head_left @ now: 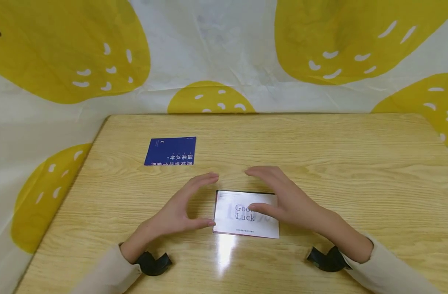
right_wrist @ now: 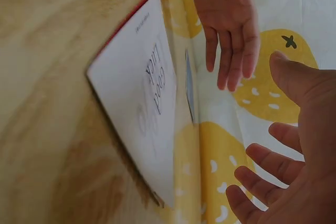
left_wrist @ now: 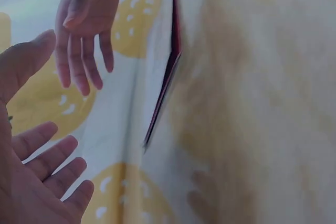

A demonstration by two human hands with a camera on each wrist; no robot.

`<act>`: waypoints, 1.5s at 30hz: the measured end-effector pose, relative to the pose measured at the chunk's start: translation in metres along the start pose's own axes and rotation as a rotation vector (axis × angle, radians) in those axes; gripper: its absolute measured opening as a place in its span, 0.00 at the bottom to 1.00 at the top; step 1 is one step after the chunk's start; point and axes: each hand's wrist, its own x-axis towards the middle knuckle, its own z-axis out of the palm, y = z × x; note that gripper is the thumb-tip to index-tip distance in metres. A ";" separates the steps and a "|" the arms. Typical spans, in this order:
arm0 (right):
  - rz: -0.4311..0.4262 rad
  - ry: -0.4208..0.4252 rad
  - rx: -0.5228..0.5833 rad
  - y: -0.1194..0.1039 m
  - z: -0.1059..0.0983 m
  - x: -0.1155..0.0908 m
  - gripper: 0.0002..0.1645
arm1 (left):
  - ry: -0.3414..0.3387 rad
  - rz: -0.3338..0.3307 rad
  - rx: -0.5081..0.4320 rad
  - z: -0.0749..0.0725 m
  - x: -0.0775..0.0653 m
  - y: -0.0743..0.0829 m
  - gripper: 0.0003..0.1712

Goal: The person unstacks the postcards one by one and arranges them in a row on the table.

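A white card printed "Good Luck" (head_left: 227, 208) lies on the wooden table, on top of something with dark and red edges. In the left wrist view those stacked edges (left_wrist: 167, 77) show side-on. My left hand (head_left: 176, 208) hovers at the card's left side, thumb and fingers spread apart. Over the card's right part is my right hand (head_left: 286, 196), its thumb crossing above the printed words. Nothing is held in either hand. Both palms face each other, as the right wrist view shows with the near right hand (right_wrist: 294, 156) and the left hand beyond (right_wrist: 231, 30).
A dark blue card with white characters (head_left: 172, 151) lies farther back on the left of the wooden table (head_left: 338, 155). Behind and at the left hangs a white cloth with yellow fruit shapes (head_left: 216, 53). Black straps (head_left: 154, 263) circle the wrists.
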 end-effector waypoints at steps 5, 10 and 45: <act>-0.020 0.015 -0.001 -0.001 0.002 -0.017 0.43 | -0.019 -0.010 0.003 0.014 -0.004 0.000 0.53; -0.063 0.034 0.005 0.001 0.008 -0.029 0.43 | -0.038 -0.019 0.041 0.021 -0.005 -0.004 0.55; -0.018 0.040 -0.072 0.034 0.030 -0.070 0.50 | -0.082 -0.042 0.224 0.035 -0.004 -0.018 0.59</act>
